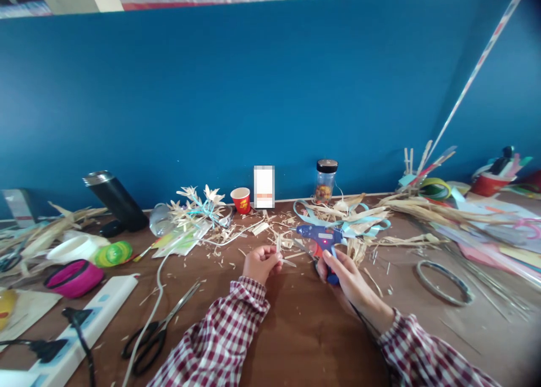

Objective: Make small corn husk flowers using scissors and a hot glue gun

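My right hand is wrapped round the handle of a blue hot glue gun, whose nozzle points left and a small red light shows on its side. My left hand is closed in a pinch on a small pale strip of dried husk that stands up from the fingertips. Another thin pale sliver shows just right of those fingers. The glue gun's tip is above and to the right of the left fingertips, apart from them. Scraps of husk lie scattered behind both hands.
Black-handled scissors and a white power strip lie at left, with a white cord running past. Husk flowers, a red paper cup and a glass jar stand behind. A ring lies at right.
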Action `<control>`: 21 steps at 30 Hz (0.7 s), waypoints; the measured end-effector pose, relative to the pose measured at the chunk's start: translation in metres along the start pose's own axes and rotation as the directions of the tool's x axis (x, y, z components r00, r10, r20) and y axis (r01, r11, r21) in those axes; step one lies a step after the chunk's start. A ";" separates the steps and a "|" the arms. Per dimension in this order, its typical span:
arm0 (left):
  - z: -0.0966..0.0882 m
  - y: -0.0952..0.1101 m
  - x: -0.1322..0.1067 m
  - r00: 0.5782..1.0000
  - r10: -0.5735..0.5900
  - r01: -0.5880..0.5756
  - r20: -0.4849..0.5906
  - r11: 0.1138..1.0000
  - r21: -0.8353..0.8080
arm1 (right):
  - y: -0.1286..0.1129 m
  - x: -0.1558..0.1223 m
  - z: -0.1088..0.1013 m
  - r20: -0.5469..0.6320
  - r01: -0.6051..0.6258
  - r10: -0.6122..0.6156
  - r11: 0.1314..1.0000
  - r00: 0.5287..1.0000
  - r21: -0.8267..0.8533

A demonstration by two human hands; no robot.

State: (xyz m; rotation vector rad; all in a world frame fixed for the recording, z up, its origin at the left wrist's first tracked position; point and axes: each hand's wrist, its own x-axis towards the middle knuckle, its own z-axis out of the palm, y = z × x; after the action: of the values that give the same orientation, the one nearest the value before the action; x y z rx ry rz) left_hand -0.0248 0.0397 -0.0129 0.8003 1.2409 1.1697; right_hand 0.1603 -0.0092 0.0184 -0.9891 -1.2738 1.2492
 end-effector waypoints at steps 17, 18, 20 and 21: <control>-0.003 0.011 -0.002 0.995 -0.096 0.100 0.037 0.989 -0.107 | -0.001 -0.003 0.001 0.013 -0.042 0.042 0.997 0.999 -0.059; -0.002 0.011 -0.002 0.995 -0.097 0.100 0.029 0.988 -0.115 | -0.001 -0.002 0.001 0.021 -0.025 0.027 0.996 0.999 -0.083; -0.002 0.011 -0.001 0.995 -0.098 0.100 0.016 0.986 -0.134 | 0.001 -0.003 0.000 0.037 0.004 0.000 0.993 0.999 -0.118; -0.002 0.011 -0.001 0.995 -0.097 0.098 0.015 0.985 -0.142 | 0.003 -0.003 -0.001 0.044 0.014 -0.009 0.992 0.999 -0.124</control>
State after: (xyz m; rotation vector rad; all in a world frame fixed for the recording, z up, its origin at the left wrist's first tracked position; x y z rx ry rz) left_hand -0.0294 0.0418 -0.0025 0.6301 1.1630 1.1607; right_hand 0.1609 -0.0117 0.0150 -1.0464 -1.4034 1.1993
